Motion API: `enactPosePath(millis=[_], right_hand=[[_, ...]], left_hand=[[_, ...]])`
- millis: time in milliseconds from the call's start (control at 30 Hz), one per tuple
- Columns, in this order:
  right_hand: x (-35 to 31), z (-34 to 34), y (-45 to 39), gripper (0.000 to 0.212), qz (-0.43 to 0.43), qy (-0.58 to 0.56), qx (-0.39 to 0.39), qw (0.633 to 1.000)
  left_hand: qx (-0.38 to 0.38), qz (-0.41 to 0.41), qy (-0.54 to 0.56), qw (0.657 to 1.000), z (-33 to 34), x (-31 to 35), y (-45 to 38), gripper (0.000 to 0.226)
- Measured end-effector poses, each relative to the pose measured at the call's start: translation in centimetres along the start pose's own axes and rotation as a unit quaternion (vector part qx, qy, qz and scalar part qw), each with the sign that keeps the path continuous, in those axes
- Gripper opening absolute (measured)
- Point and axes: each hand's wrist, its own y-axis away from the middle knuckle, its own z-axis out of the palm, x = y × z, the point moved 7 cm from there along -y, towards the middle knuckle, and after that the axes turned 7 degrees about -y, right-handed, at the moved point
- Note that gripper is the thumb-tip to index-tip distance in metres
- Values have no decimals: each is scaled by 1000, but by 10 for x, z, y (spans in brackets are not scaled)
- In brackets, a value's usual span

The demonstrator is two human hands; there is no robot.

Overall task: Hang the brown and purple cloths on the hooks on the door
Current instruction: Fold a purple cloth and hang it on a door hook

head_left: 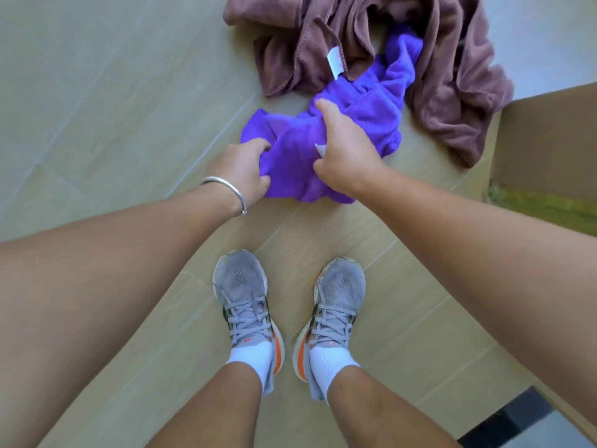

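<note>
Two cloths lie crumpled on the floor point(113, 108), one brown cloth point(452, 76) beyond one purple cloth point(365, 118), whose near end both the left hand point(242, 169) and right hand point(345, 153) grip with curled fingers.

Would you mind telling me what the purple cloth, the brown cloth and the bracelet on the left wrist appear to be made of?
The purple cloth looks like microfibre or terry: a soft, matte, fuzzy pile with a stitched hem. The brown cloth seems the same plush fabric, falling in thick, soft folds, with a white sewn-in label. The bracelet looks like polished metal, probably silver-toned, judging by its bright, smooth shine.
</note>
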Motion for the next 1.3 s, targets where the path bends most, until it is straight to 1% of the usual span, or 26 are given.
enactPosePath(millis=[33,100,133,167,200,267,333,400,467,533,600,700,833,933,1033,1100,1200,1300], right_hand=[[-3,-4,10,78,8,21,-12,1000],[-18,-16,32,75,4,71,-40,997],[-30,-23,41,74,-6,90,-57,994],[-46,-31,48,75,-19,105,-74,992],[-64,-40,54,76,-32,116,-91,989],[-102,-60,61,78,-57,125,-119,983],[-148,-88,65,78,-83,123,-126,981],[-202,-121,67,74,-117,106,-100,982],[-262,-152,68,63,-160,87,-72,981],[-329,-178,71,51,-212,85,-56,972],[-401,-199,78,41,-265,79,-37,960],[-508,-220,100,38,-350,75,-17,934],[-628,-234,147,36,-443,105,-22,890],[-690,-244,183,34,-508,92,7,856],[-726,-255,211,31,-557,69,53,826],[-730,-257,217,27,-565,72,64,820],[-706,-246,207,20,-551,93,69,827],[-651,-210,188,15,-515,134,54,845]], left_hand=[[-19,-8,-6,1000,-6,-5,11,35],[-62,3,-47,997,-22,-10,35,12],[-78,18,-68,994,-33,-9,47,13],[-88,33,-90,991,-49,-6,59,21],[-93,42,-104,989,-66,-5,69,23],[-80,48,-112,989,-105,-7,86,17],[-35,46,-94,994,-153,-14,100,19],[33,42,-46,998,-205,-29,115,20],[107,22,20,994,-262,-51,134,20],[181,-20,65,981,-318,-80,158,17],[257,-63,91,960,-372,-109,187,17],[342,-102,112,927,-443,-149,230,18],[410,-116,95,900,-513,-195,290,22],[415,-149,58,896,-543,-230,332,14],[405,-227,41,885,-553,-269,372,20],[419,-271,47,865,-549,-291,400,18],[447,-302,35,841,-528,-306,437,12],[440,-318,18,839,-479,-305,462,11]])
